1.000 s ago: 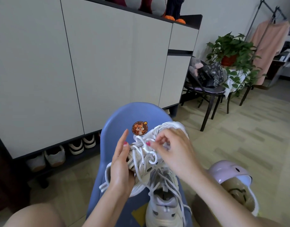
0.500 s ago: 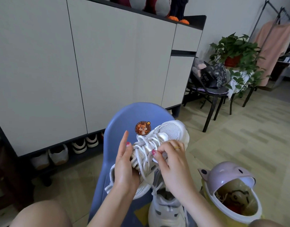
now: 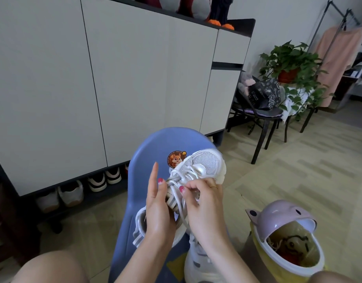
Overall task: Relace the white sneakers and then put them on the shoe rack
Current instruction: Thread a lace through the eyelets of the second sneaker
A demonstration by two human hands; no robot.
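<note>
1. Pale cabinet doors [image 3: 135, 78] fill the background, with an open shoe shelf [image 3: 78, 193] along their foot holding several pairs; a blue plastic chair [image 3: 155, 148] stands in front of the person.
2. Relacing is the step in hand: one white sneaker [image 3: 206, 162] is held up over the chair, toe pointing away, its laces [image 3: 182, 176] crossed in loose loops.
3. Left hand [image 3: 157, 209] steadies the shoe's side, thumb on the lace and index finger straight up.
4. Right hand [image 3: 202, 205] has its fingers curled, pinching a lace strand over the tongue.
5. Second sneaker [image 3: 198, 264] rests on the chair seat below, laces slack.
6. Next, I judge, the pinched strand needs threading through an eyelet and pulling snug; both shoes are a long way from racking.
7. Mesh toe looks clean, with grey stripes along the side.
</note>
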